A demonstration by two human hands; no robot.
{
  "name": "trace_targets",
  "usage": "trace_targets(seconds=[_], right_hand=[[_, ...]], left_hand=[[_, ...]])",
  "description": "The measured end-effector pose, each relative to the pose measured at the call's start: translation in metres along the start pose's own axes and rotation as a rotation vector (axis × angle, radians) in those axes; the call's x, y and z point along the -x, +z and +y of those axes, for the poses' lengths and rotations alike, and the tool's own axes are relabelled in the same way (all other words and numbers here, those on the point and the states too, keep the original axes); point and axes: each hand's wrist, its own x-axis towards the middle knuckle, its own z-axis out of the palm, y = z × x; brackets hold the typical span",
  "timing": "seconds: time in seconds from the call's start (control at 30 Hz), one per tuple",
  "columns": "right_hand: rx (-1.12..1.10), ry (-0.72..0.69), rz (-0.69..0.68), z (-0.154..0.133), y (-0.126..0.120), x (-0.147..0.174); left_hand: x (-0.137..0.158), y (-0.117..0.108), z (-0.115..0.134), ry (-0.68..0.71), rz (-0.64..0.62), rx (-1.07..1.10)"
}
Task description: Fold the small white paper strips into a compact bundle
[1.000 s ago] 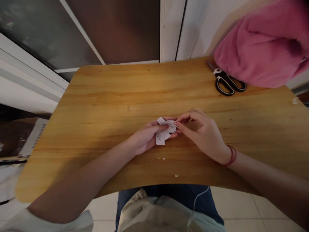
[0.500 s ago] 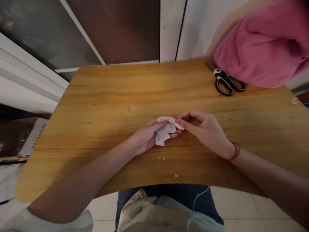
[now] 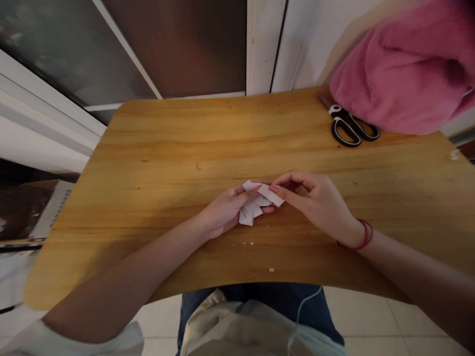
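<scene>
Several small white paper slips, some with writing, lie in my left hand, its thumb pressing on them from above. My right hand pinches one blank-looking slip between thumb and finger. That slip overlaps the others, slanting down to the right. The writing is too small to read. Both hands are over the near middle of the wooden table. A red band circles my right wrist.
Black-handled scissors lie at the back right of the table, beside a pink fluffy cloth. Tiny white scraps are scattered near the front edge. A cardboard box stands left of the table.
The slip pinched by my right hand has gone from a curved strip across the top to a flatter, separate piece slanting over the others. Both hands stay nearly in place.
</scene>
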Motion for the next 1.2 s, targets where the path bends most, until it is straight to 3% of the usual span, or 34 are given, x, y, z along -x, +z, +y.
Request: trace_targets(seconds=[0.17, 0.4, 0.63, 0.8, 1.07, 1.2], right_hand=[[0.025, 0.006, -0.033, 0.001, 0.002, 0.001], [-0.038, -0.029, 0.091, 0.002, 0.001, 0.000], [-0.122, 0.019, 0.045, 0.006, 0.017, 0.003], [0.045, -0.078, 0.074, 0.008, 0.024, 0.002], [0.180, -0.251, 0.031, 0.009, 0.014, 0.003], [0.412, -0.292, 0.030, 0.010, 0.018, 0.007]], left_hand=[[-0.002, -0.005, -0.002, 0.010, 0.011, -0.018], [-0.002, 0.000, 0.001, -0.053, 0.003, -0.015], [0.000, -0.002, 0.000, -0.077, -0.118, -0.064], [-0.002, -0.007, -0.004, -0.093, -0.114, -0.073], [-0.001, -0.001, 0.000, -0.051, -0.031, 0.023], [-0.002, 0.000, 0.001, -0.036, 0.039, 0.056]])
